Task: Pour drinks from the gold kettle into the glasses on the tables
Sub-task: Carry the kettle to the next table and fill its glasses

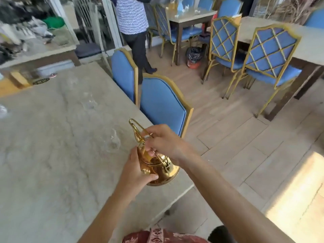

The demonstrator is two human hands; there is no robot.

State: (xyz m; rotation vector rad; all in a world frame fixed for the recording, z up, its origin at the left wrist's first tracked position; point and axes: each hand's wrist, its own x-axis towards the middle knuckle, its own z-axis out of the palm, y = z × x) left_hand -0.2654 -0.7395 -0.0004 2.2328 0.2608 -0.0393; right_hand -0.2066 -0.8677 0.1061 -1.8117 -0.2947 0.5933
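Over the right edge of the marble table [52, 155], at about 6 o'clock in the head view, the gold kettle [157, 168] was held in both hands, tilted with its spout [135, 129] pointing toward 11 o'clock. Left hand [135, 170] cupped the body from the 9 o'clock side, thumb across the lower belly. Right hand [164, 141] was closed on the thin wire handle from the 1 o'clock side. Near glass [113, 140] stood on the table just beside the spout, at 9 o'clock from it; contents could not be told. Far glass [89, 100] stood toward 11 o'clock, blurred. Two blue chairs [162, 106] were tucked against the table edge at 12 o'clock from the kettle. A standing person [134, 23] was at 12 o'clock, well apart.
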